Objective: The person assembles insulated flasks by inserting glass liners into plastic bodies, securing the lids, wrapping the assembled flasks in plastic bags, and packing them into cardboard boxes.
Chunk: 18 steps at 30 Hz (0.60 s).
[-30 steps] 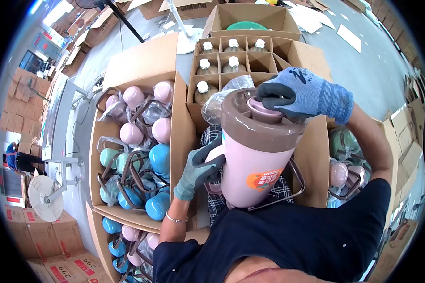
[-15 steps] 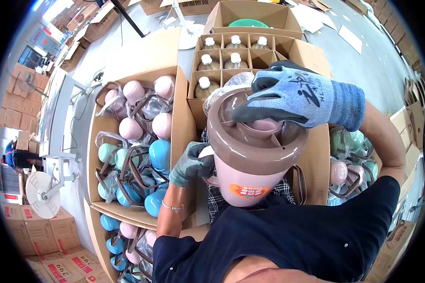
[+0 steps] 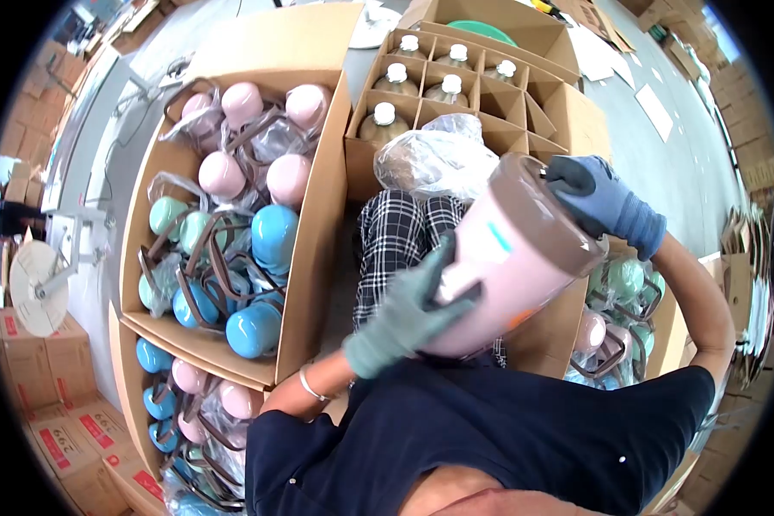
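Observation:
A large pink jug point(image 3: 499, 258) with a wide brown rim point(image 3: 533, 202) is tilted over my lap, its top leaning to the right. My right hand point(image 3: 609, 199), in a blue glove with dark fingertips, is closed on the brown rim. Against the jug's lower left side lies my left hand point(image 3: 417, 314), in a grey-green glove, thumb and fingers spread around a pale part that is blurred. An orange label shows faintly near the jug's base. The inside of the jug is turned out of sight. Behind it, crumpled clear plastic point(image 3: 439, 159) rests by the divided carton.
A divided carton point(image 3: 568, 107) ahead holds several white-capped bottles point(image 3: 396, 79). At left, an open carton point(image 3: 305, 249) holds shiny pink, blue and green rounded pieces with brown straps. More such pieces point(image 3: 623, 279) lie at right. Stacked cartons point(image 3: 64, 370) stand far left.
The jug has tipped and turned to the right. My right hand has gone from over the top opening to the rim's right side. My left hand has moved right, along the jug's side.

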Motion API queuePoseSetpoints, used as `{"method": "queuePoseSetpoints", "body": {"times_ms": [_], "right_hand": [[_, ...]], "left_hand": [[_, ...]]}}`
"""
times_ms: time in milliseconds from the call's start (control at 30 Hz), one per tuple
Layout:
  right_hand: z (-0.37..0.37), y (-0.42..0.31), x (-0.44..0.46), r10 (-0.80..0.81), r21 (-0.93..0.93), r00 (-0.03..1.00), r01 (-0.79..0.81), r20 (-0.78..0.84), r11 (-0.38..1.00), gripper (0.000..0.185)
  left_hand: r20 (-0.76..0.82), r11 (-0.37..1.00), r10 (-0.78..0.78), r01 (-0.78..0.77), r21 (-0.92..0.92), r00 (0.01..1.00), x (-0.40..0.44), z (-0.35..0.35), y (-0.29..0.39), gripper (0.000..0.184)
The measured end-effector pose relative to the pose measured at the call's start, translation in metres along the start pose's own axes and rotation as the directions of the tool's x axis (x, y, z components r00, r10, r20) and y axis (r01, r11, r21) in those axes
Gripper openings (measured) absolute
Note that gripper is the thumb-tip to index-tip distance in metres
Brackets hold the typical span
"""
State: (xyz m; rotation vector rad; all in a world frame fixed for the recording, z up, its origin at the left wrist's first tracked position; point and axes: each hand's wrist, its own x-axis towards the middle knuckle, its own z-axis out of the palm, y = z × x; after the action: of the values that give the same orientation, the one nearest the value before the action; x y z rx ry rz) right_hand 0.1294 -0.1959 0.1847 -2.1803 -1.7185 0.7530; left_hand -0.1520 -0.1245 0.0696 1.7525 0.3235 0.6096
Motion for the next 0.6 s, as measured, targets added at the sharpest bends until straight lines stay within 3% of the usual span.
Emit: {"method": "queuePoseSetpoints", "body": {"times_ms": [100,167,200,233,267,300,333,367,400,433,467,533,600], "right_hand": [[0.005,0.048,0.022,-0.008,-0.091,0.995,0.017,0.097,0.996,0.025],[-0.006,0.054,0.039,-0.030,-0.181,0.982,0.065,0.187,0.981,0.022],[-0.012,0.050,0.046,-0.036,-0.221,0.972,0.089,0.233,0.971,0.021],[-0.020,0.040,0.055,0.040,0.117,0.974,-0.068,0.224,0.991,0.024],[-0.028,0.030,0.065,0.116,0.445,0.970,-0.203,0.213,0.872,0.028],[-0.023,0.037,0.085,0.077,0.358,0.997,-0.073,0.003,0.931,0.023],[-0.012,0.051,0.107,0.014,0.240,0.978,0.036,-0.206,0.970,0.018],[0.010,0.065,0.127,-0.018,0.093,0.968,0.043,-0.249,0.995,0.018],[0.032,0.080,0.147,-0.051,-0.055,0.956,0.036,-0.290,0.998,0.018],[0.058,0.094,0.161,-0.044,-0.128,0.963,0.010,-0.266,0.992,0.018],[0.079,0.102,0.166,-0.019,-0.088,0.970,-0.002,-0.241,0.996,0.019],[0.099,0.107,0.161,0.083,0.373,0.970,0.009,-0.228,0.928,0.019],[0.092,0.102,0.141,0.218,0.892,0.960,0.060,-0.175,0.449,0.020]], "left_hand": [[-0.124,0.943,0.112,-0.066,0.326,0.986,-0.006,0.048,0.021,0.083],[-0.126,0.978,0.152,-0.131,0.164,0.980,0.011,0.034,0.003,0.077],[0.013,0.983,-0.120,0.121,-0.136,0.993,0.021,0.006,0.002,0.071],[0.151,0.839,-0.381,0.409,-0.358,0.912,0.030,-0.021,0.001,0.065],[0.172,0.735,-0.450,0.473,-0.487,0.876,0.039,-0.039,-0.017,0.062],[0.209,0.695,-0.441,0.480,-0.536,0.873,0.041,-0.055,-0.052,0.055],[0.173,0.735,-0.433,0.457,-0.500,0.885,0.047,-0.068,-0.038,0.050],[0.171,0.832,-0.449,0.480,-0.278,0.877,0.052,-0.080,-0.057,0.054],[0.097,0.935,-0.313,0.324,-0.142,0.945,0.055,-0.084,-0.102,0.058],[0.040,0.918,-0.329,0.329,-0.219,0.944,0.068,-0.081,-0.110,0.065],[-0.014,0.898,-0.346,0.327,-0.295,0.938,0.083,-0.078,-0.117,0.072],[0.078,0.768,-0.354,0.337,-0.545,0.932,0.117,-0.072,-0.142,0.068],[0.149,0.573,-0.342,0.332,-0.749,0.928,0.141,-0.057,-0.142,0.066]]}}
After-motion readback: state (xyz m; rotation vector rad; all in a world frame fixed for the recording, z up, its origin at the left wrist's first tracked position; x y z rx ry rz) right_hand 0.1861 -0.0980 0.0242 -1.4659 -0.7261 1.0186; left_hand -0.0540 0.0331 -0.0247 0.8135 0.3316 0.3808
